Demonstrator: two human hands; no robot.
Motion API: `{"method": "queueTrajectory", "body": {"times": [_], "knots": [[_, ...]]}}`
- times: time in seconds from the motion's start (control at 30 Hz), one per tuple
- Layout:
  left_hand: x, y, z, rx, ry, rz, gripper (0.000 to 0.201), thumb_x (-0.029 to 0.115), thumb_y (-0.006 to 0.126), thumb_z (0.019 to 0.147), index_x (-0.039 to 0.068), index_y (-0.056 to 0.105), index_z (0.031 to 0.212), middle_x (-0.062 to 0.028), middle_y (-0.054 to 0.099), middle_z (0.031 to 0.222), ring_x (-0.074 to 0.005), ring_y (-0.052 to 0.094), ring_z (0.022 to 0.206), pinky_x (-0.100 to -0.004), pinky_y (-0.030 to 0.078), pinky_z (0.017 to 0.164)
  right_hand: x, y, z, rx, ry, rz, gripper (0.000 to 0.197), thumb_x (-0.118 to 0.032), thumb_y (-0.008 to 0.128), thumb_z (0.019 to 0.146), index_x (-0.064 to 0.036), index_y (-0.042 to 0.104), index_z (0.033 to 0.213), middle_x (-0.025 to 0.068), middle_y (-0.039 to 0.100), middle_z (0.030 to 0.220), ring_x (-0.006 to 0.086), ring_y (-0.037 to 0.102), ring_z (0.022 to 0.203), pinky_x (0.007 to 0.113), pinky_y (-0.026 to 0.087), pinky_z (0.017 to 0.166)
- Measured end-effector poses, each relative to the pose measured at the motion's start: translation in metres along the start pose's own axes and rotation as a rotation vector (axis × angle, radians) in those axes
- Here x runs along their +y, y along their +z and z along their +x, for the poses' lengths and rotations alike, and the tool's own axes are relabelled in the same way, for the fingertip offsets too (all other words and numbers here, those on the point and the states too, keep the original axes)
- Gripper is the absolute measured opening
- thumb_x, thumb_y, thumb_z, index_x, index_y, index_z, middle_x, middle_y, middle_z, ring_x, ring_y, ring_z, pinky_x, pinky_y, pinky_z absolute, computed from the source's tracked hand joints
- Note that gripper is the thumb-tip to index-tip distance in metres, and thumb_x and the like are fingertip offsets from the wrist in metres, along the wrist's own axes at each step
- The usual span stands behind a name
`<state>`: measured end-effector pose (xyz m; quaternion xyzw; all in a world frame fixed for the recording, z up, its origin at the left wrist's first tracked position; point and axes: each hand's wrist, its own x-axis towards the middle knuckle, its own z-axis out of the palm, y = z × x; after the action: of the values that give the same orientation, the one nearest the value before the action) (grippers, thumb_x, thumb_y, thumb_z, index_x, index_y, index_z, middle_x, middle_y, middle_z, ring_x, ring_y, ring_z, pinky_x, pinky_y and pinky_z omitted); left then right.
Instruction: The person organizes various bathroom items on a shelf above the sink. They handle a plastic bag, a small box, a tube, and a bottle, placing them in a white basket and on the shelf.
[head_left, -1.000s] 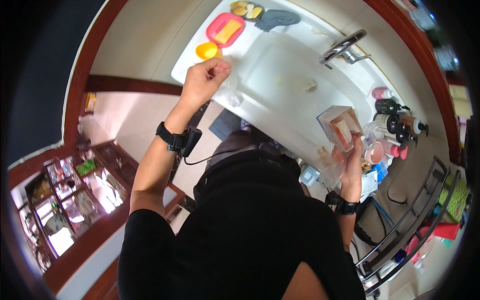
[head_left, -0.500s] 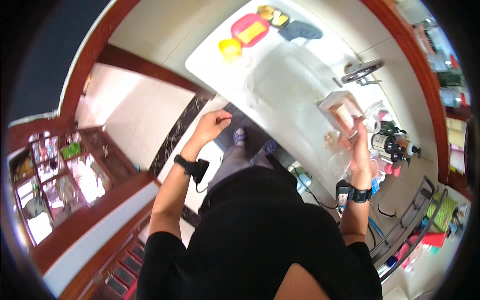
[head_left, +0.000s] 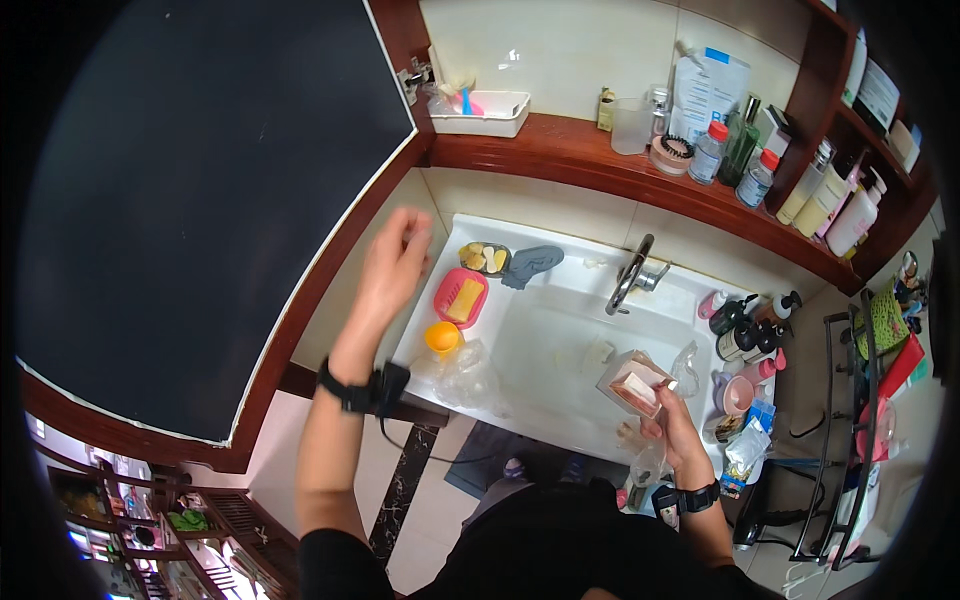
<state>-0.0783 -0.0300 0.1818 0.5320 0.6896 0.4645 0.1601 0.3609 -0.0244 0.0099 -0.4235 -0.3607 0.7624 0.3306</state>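
My right hand (head_left: 681,432) grips a small open pinkish box (head_left: 637,384) over the sink's near right side. White material shows inside the box. Clear crumpled plastic (head_left: 648,462) hangs below that hand. My left hand (head_left: 392,268) is raised at the left, beside the edge of a large dark cabinet door (head_left: 230,200). Its fingers are curled in, and nothing shows between them. Beneath both hands spreads a white sink (head_left: 540,385) with a chrome faucet (head_left: 632,276).
Along the sink's left ledge lie a pink soap dish (head_left: 447,290), a yellow cup (head_left: 441,337) and a clear bag (head_left: 466,378). Pump bottles (head_left: 740,338) crowd the right end. A wooden shelf (head_left: 560,145) with toiletries runs above. A dark metal rack (head_left: 835,430) stands right.
My view has swung up, bringing the shelf and dark door into sight. My left hand has risen from beside the sink toward the door. The box remains in my right hand.
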Motion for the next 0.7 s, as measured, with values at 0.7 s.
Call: {"method": "queueTrajectory", "body": {"times": [0.7], "knots": [[0.039, 0.166, 0.171, 0.341, 0.649, 0.341, 0.019, 0.013, 0.076, 0.083, -0.001, 0.071, 0.094, -0.0189, 0.066, 0.093, -0.0369, 0.066, 0.083, -0.0467, 0.053, 0.076, 0.002, -0.036, -0.023, 0.195, -0.033, 0.137, 0.047, -0.044, 0.060, 0.101, -0.0060, 0.053, 0.127, 0.0039, 0.059, 0.091, 0.0107, 0.040, 0.054, 0.027, 0.034, 0.052]]}}
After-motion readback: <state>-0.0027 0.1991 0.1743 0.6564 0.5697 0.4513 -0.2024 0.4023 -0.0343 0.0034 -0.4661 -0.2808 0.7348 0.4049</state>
